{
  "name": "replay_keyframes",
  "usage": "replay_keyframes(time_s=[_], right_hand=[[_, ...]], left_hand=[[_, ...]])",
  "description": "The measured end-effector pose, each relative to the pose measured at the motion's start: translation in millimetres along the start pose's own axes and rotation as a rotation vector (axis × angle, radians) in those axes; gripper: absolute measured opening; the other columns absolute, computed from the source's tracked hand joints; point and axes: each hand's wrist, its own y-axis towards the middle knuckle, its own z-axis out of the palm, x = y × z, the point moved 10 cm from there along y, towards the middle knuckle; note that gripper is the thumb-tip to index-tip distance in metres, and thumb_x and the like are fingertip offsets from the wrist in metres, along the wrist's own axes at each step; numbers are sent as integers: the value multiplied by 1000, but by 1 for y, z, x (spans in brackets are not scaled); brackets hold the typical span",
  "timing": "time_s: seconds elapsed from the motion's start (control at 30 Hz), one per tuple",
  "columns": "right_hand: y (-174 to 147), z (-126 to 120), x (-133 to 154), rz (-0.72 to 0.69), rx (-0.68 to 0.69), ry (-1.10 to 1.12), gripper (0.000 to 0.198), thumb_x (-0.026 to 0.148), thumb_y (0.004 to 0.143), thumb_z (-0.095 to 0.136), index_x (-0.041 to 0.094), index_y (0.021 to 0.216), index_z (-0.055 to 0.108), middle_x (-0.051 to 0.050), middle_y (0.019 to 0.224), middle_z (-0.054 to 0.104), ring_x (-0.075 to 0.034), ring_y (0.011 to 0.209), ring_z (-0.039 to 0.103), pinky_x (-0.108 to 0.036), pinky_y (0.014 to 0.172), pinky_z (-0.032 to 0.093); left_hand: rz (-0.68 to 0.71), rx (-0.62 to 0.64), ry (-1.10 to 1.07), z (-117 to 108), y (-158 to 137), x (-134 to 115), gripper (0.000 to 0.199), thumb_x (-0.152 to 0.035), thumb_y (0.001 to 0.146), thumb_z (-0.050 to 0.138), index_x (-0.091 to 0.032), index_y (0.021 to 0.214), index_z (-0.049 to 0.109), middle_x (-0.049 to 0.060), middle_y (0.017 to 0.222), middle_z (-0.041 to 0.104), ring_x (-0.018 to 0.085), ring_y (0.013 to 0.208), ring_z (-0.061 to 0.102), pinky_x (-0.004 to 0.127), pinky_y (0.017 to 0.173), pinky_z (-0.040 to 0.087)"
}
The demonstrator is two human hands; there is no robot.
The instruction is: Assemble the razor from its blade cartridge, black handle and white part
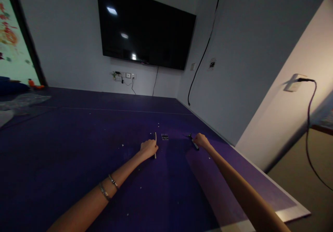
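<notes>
My left hand is closed around a thin pale stick, which points away from me just above or on the purple surface. On the right, my right hand has its fingers closed on a slim dark tool with a small head at its far end, shaped like a razor. Between the two hands lies a small flat packet with dark pieces in it; I cannot make out its contents. The fingertips of both hands are partly hidden.
Small white scraps are scattered over the surface. Clear plastic wrapping lies at the far left. A large television hangs on the wall, with sockets below it. A black cable dangles near the corner; another cable hangs at the right.
</notes>
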Motion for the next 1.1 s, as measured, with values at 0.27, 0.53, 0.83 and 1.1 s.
replay_keyframes(time_s=[0.27, 0.53, 0.83, 1.1], right_hand=[[-21, 26, 93, -91, 57, 483, 33, 28, 73, 62, 14, 104, 62, -7, 88, 67, -15, 73, 63, -22, 61, 50], [-77, 83, 172, 29, 553, 1250, 24, 30, 69, 69, 13, 82, 58, -1, 65, 61, -10, 51, 60, -24, 54, 50], [-66, 87, 178, 29, 444, 1201, 14, 22, 67, 70, 14, 72, 59, 4, 51, 55, -6, 42, 51, -18, 44, 45], [-40, 46, 122, -18, 348, 965, 10, 22, 72, 63, 13, 77, 63, -2, 65, 64, -9, 56, 59, -21, 57, 51]], left_hand=[[62, -113, 6, -27, -9, -18, 33, -32, 86, 34, -17, 91, 63, 11, 92, 67, 24, 87, 63, 34, 72, 47], [95, -129, 42, -36, -25, -34, 31, -30, 87, 35, -16, 97, 60, 12, 92, 66, 25, 87, 63, 35, 73, 47], [91, -104, 1, -35, -29, -37, 33, -35, 87, 35, -16, 101, 58, 14, 94, 65, 27, 90, 62, 36, 75, 46], [121, -175, -97, -42, -10, -43, 42, -47, 88, 27, -19, 95, 58, 9, 91, 65, 24, 85, 61, 34, 74, 44]])
